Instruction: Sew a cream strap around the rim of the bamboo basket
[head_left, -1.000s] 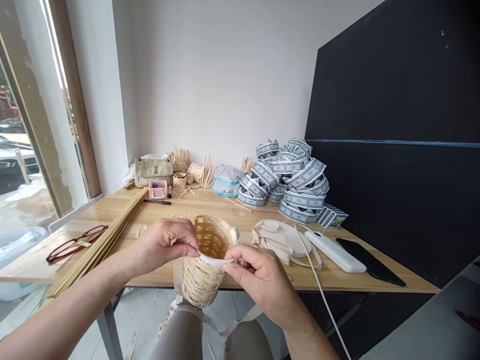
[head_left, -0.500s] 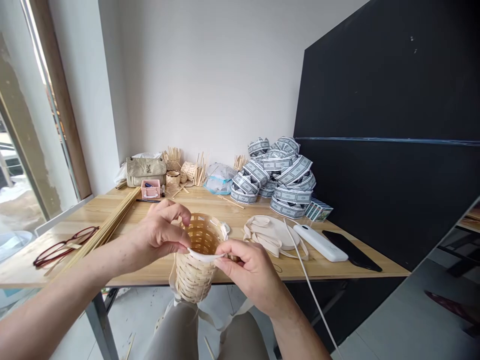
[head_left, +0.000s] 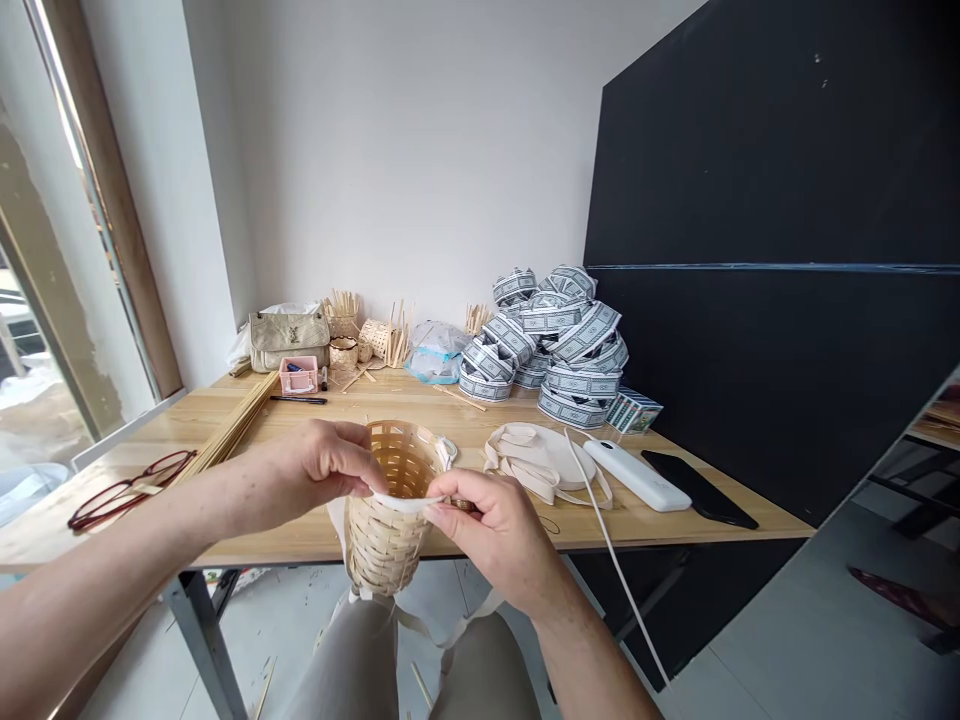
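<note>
Head view: small pale woven bamboo basket [head_left: 386, 530], white band [head_left: 401, 503] along its rim.

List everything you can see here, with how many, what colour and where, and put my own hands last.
woven basket: one, pale bamboo, held in front of the table's near edge
white strip: one, along the basket's near rim
table: one, light wood
glasses: one pair, red, table's left end
bamboo slats: a bundle, pale, left of the basket
handbag: one, beige, back left by the wall
patterned tape rolls: a pile, grey-white, back right
white strip coil: one, right of the basket
power bank: one, white
phone: one, black, far right
left hand: pinching the strip
right hand: pinching the strip
</note>
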